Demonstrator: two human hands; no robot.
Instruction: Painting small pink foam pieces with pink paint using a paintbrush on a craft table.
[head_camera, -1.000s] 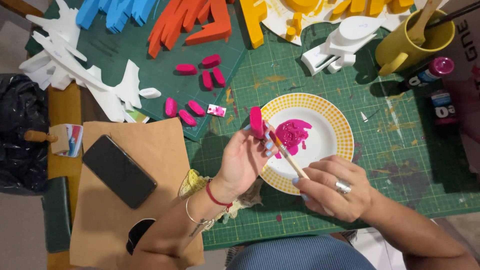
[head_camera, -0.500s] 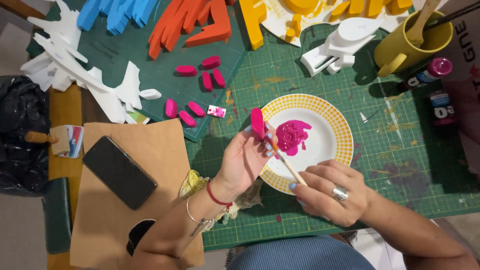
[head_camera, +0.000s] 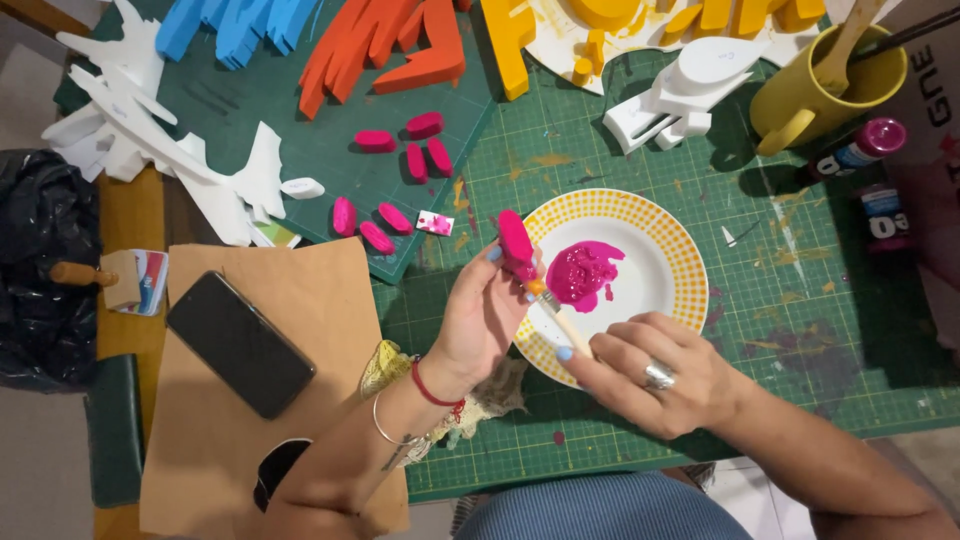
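Overhead view of a craft bench. The left hand (head_camera: 485, 315) pinches a small oblong foam piece (head_camera: 516, 245), painted magenta, between thumb and fingertips, holding it raised just off the left rim of the yellow-checked plate (head_camera: 680, 255). The piece's long axis runs roughly up and down the frame, tilted slightly to the left at its top. The right hand (head_camera: 655, 370) grips a paintbrush (head_camera: 560, 315) in a pen-like hold; the handle slants up and to the left, so the bristle end meets the lower end of the piece. The piece thus lies up and left of the right hand and directly above the left, which is the nearer of the two. Just right of the brush tip sits a puddle of magenta paint (head_camera: 585, 272) on the plate's white centre.

Surface: a green cutting mat (head_camera: 800, 320) with a printed grid, flecked with paint, covering the tabletop. Further magenta pieces (head_camera: 400, 150) lie well apart on a darker mat up and to the left. A yellow mug (head_camera: 820, 95) holding tools stands at upper right with paint bottles (head_camera: 860, 150) beside it. A dark phone (head_camera: 240, 345) rests on brown card (head_camera: 300, 440) at lower left. Coloured and white foam cut-outs (head_camera: 390, 45) crowd the far edge.
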